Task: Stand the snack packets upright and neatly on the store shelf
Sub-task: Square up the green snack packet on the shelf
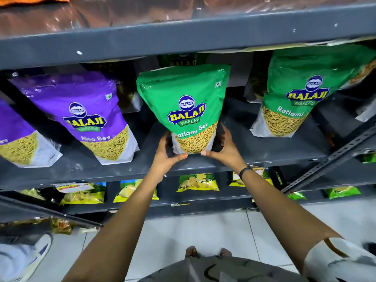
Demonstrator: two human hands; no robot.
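Now both my left hand point(166, 151) and right hand point(224, 148) clasp the base of the green Ratlami Sev plastic packet point(186, 104), upright on the grey metal shelf point(254, 151).

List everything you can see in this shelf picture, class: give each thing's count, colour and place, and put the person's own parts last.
Ratlami Sev packet: one, green, middle shelf centre, held at its base by both hands.
Second Ratlami Sev packet: one, green, same shelf to the right, standing.
Aloo Sev packet: one, purple, left of centre, leaning.
Second purple packet: one, far left, partly cut off.
Packets behind: several, partly hidden at the shelf back; count unclear.
Wafer packets: several, yellow and green, lower shelf.
Shelf rack: one, dark grey metal.
Floor tiles: pale, below.
Left hand: on the packet's lower left.
Right hand: on its lower right, dark band at the wrist.
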